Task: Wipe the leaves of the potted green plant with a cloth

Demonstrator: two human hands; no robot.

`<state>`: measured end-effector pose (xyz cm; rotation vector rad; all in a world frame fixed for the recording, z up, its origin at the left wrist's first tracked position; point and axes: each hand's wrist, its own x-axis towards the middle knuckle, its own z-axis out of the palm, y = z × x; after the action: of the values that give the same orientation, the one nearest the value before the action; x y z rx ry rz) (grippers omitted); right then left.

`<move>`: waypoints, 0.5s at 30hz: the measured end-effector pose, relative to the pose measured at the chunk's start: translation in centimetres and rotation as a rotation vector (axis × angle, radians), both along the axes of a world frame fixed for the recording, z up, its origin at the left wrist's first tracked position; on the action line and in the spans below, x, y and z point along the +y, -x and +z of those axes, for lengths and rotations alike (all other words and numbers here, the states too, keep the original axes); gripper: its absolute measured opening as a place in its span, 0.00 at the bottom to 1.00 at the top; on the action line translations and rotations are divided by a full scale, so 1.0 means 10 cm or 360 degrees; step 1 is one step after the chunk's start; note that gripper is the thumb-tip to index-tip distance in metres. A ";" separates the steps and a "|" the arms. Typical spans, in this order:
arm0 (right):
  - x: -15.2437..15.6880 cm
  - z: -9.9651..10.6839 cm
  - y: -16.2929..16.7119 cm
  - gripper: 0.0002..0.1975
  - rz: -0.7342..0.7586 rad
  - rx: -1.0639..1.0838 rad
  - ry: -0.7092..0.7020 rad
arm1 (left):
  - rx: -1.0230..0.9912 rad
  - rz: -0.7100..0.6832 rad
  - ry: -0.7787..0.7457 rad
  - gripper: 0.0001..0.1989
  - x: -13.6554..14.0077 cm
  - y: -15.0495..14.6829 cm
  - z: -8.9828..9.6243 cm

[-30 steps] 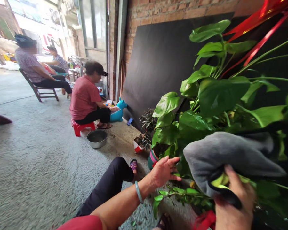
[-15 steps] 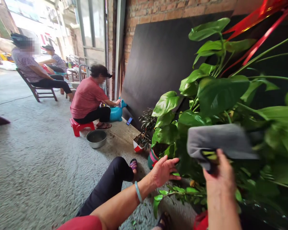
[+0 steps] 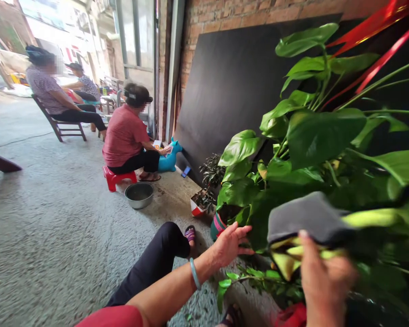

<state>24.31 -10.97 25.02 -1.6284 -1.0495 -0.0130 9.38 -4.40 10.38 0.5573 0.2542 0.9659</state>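
My right hand [image 3: 322, 268] grips a bunched cloth [image 3: 303, 215], grey on one side and yellow-green on the other. It holds the cloth in front of the large green leaves of a potted plant [image 3: 323, 136], and one end trails to the right, blurred. My left hand [image 3: 230, 245], with a pale green bangle [image 3: 195, 273] on its wrist, reaches to the plant's lower left. Its fingers are stretched and apart at the edge of a dark leaf [image 3: 259, 222]; whether the fingertips touch it I cannot tell.
A green and pink pot [image 3: 218, 226] and a small potted shrub [image 3: 211, 175] stand beyond my left hand. A metal basin [image 3: 139, 196] sits on the concrete floor near a person [image 3: 126, 136] on a red stool [image 3: 116, 178]. A black board [image 3: 231, 86] leans on the brick wall.
The cloth has turned and bunched in my right hand, showing more yellow-green, with one end swung right. My left hand stays nearly still. The view has shifted slightly.
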 end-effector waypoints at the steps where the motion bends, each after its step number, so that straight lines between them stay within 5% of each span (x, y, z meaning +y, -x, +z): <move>1: 0.00 -0.10 0.03 0.23 0.0100 -0.0104 0.0250 | 0.0053 0.0024 -0.0040 0.33 0.00 0.00 0.00; 3: -0.09 -0.26 0.10 0.20 0.0448 -0.0159 0.0613 | 0.0180 0.0075 -0.0128 0.35 0.01 0.01 0.01; 5: -0.23 -0.30 0.11 0.21 0.0607 -0.0106 0.0653 | 0.0248 0.0092 -0.0198 0.37 0.01 0.02 0.02; 11: -0.29 0.17 -0.20 0.28 -0.0388 -0.0379 -0.0056 | 0.0219 0.0135 -0.0133 0.37 0.00 -0.01 -0.06; 13: -0.14 0.17 -0.22 0.25 -0.0304 -0.0622 -0.0074 | 0.0218 0.0154 -0.0098 0.36 -0.03 -0.06 -0.07; 15: -0.01 -0.01 -0.11 0.19 0.0077 -0.0755 0.0119 | 0.0191 0.0139 -0.0057 0.35 -0.06 -0.10 -0.03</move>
<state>25.45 -11.09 24.91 -1.7087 -1.4625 -0.3455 10.38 -4.98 10.05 0.6425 0.3715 1.0244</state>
